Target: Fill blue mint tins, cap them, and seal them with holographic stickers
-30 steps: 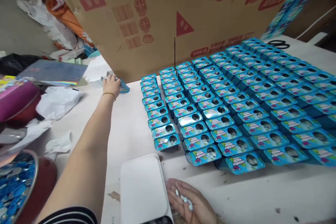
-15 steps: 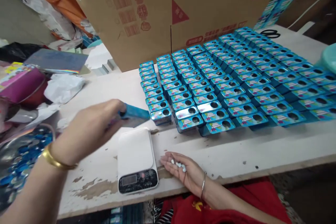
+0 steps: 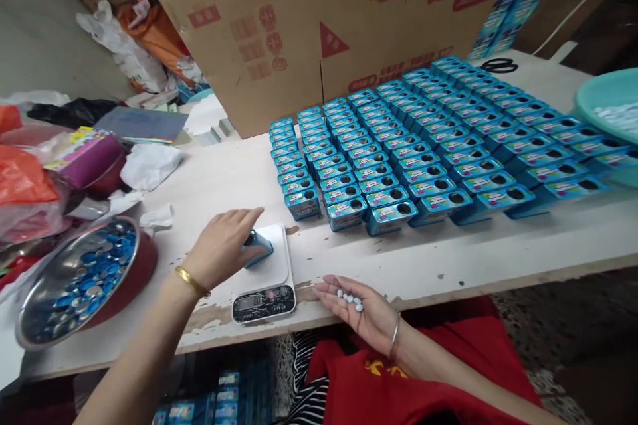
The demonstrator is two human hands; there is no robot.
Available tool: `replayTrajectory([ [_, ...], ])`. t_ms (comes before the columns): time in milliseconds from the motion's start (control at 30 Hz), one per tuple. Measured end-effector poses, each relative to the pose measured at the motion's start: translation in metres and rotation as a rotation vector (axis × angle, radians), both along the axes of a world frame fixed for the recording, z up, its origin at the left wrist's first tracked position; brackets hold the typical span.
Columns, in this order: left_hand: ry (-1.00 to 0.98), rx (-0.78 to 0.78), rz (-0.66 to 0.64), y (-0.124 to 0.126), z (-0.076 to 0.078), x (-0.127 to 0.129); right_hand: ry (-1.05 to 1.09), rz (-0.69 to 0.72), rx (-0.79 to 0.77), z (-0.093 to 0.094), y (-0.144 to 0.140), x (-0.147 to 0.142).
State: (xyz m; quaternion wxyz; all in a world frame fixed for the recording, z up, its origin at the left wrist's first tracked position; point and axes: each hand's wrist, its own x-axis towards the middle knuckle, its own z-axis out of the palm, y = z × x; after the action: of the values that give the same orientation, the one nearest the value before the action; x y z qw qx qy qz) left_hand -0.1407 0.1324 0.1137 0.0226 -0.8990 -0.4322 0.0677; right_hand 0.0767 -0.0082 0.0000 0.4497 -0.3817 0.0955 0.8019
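Left hand (image 3: 219,247) grips a small blue tin (image 3: 258,248), glossy printed metal, rectangular with rounded corners. Tin sits on the white platform of a kitchen scale (image 3: 264,275): smooth plastic, rounded rectangle, dark display strip on the near edge. Fingers curl over the tin's left end; its long axis looks to run roughly left-right, slightly tilted, exposed end pointing right and away. Lid side not readable under the hand.

Right hand (image 3: 359,309) lies palm up and open at the desk's near edge, just right of the scale, cupping several small white oval pellets (image 3: 350,298), smooth and pill-like.

Desk (image 3: 463,255): white painted wood, paint chipped along the front edge. Behind the scale, a dense grid of matching blue tins (image 3: 423,139), each lid with a round hole, rows running diagonally back to a corrugated cardboard box (image 3: 319,20) with red print. Left: round steel bowl (image 3: 60,292) of blue and silvery discs. Far right: teal plastic basin (image 3: 605,103).
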Motion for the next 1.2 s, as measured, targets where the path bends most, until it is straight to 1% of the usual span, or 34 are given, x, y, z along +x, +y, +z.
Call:
replayTrajectory([
  [67, -0.063, 0.084, -0.042, 0.000, -0.007, 0.018, -0.004, -0.005, -0.002, 0.002, 0.001, 0.001],
  [133, -0.071, 0.109, -0.031, 0.003, -0.019, 0.039, -0.006, -0.009, -0.010, 0.003, 0.001, 0.001],
  [267, -0.027, 0.068, 0.082, 0.016, -0.050, 0.070, 0.006, -0.019, -0.009, 0.004, 0.003, 0.002],
  [367, -0.018, 0.020, 0.101, 0.025, -0.065, 0.084, 0.009, -0.019, -0.002, 0.003, 0.004, 0.004],
  [433, -0.030, 0.012, 0.083, 0.028, -0.068, 0.092, 0.009, -0.018, -0.003, 0.003, 0.004, 0.004],
  [467, -0.042, 0.020, 0.076, 0.028, -0.066, 0.094, 0.009, -0.018, -0.006, 0.003, 0.004, 0.004],
  [533, -0.078, 0.050, 0.073, 0.025, -0.058, 0.094, 0.013, -0.020, -0.011, 0.002, 0.005, 0.005],
  [600, -0.139, 0.094, 0.073, 0.020, -0.042, 0.084, 0.018, -0.029, -0.008, 0.000, 0.004, 0.007],
  [667, -0.219, 0.147, 0.089, 0.013, -0.021, 0.062, 0.017, -0.040, -0.007, -0.004, 0.003, 0.009],
  [767, -0.334, 0.230, 0.177, 0.000, 0.009, 0.015, -0.006, -0.039, -0.036, -0.012, 0.000, 0.011],
  [833, -0.389, 0.268, 0.239, -0.011, 0.021, -0.017, -0.041, -0.016, -0.064, -0.018, -0.003, 0.011],
  [900, -0.423, 0.287, 0.280, -0.022, 0.023, -0.044, -0.091, 0.001, -0.082, -0.020, -0.005, 0.010],
  [1000, -0.447, 0.271, 0.314, -0.036, 0.014, -0.073, -0.146, -0.008, -0.091, -0.019, -0.008, 0.006],
  [1100, -0.456, 0.217, 0.315, -0.047, 0.000, -0.086, -0.138, -0.004, -0.080, -0.017, -0.009, 0.001],
  [1200, -0.458, 0.147, 0.302, -0.053, -0.010, -0.088, -0.106, 0.027, -0.079, -0.017, -0.010, -0.003],
])
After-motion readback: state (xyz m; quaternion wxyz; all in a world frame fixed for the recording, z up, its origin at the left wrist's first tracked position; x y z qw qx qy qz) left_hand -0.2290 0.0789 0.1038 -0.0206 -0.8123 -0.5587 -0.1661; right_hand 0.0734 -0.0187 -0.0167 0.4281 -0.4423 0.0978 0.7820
